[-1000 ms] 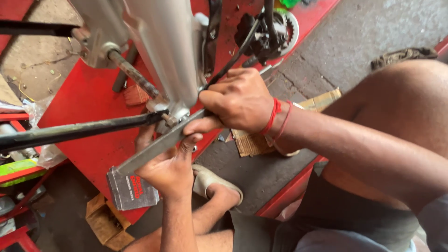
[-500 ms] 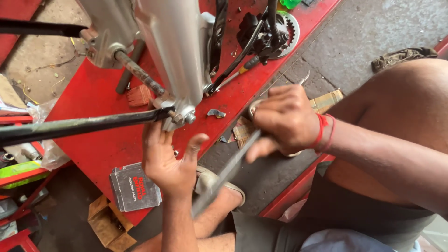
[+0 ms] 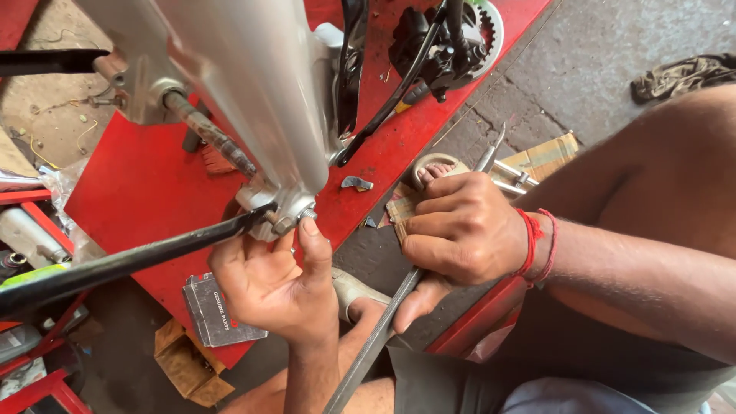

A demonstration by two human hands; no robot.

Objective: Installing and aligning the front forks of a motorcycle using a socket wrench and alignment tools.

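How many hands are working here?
2. The left hand is under the silver frame, thumb on its bolt end. The right hand, at centre right, grips a long metal file. No others show.

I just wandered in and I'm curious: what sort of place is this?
Probably a small bike or motorcycle repair workshop. A silver frame tube stands over a red platform, a toothed sprocket lies on it, and the right hand holds a metal file.

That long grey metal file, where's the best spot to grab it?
Probably the middle of the file, where the right hand wraps it now. It's a thin bar running diagonally, so fingers close across it from above. Its lower end runs out of view.
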